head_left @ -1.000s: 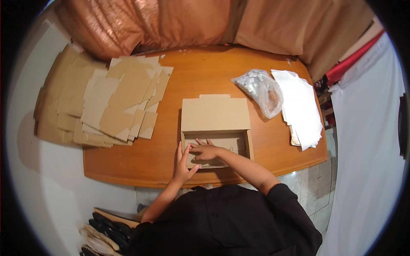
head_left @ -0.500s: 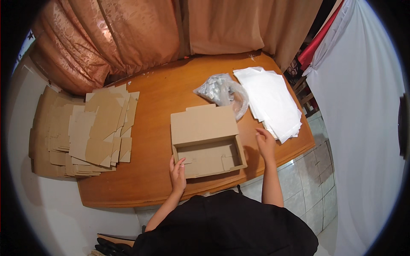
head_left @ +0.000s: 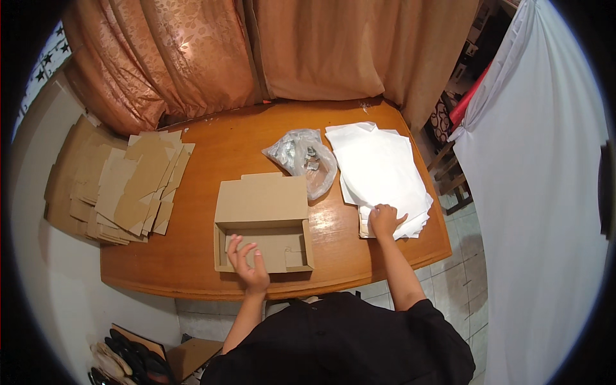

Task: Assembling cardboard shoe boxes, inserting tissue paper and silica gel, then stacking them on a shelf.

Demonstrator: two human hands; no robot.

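A brown cardboard box stands on the table near its front edge, its lid raised at the back and its inside showing bare cardboard. My left hand hovers at the box's front wall with fingers spread and nothing in them. To the right lies a stack of white paper sheets. My right hand is at the stack's near edge, fingers closed on the top sheet, whose near edge curls up there. The fingertips are partly hidden. Between box and paper sits a clear plastic bag holding small silvery packets.
Flattened cardboard pieces are piled at the left end of the wooden table. Orange-brown curtains hang behind it, and a white cloth hangs at the right. Dark shoes stand on the floor at lower left.
My right hand has moved onto the paper stack and closed on the top sheet. My left hand has come off the box's left side to its front. The view has shifted.
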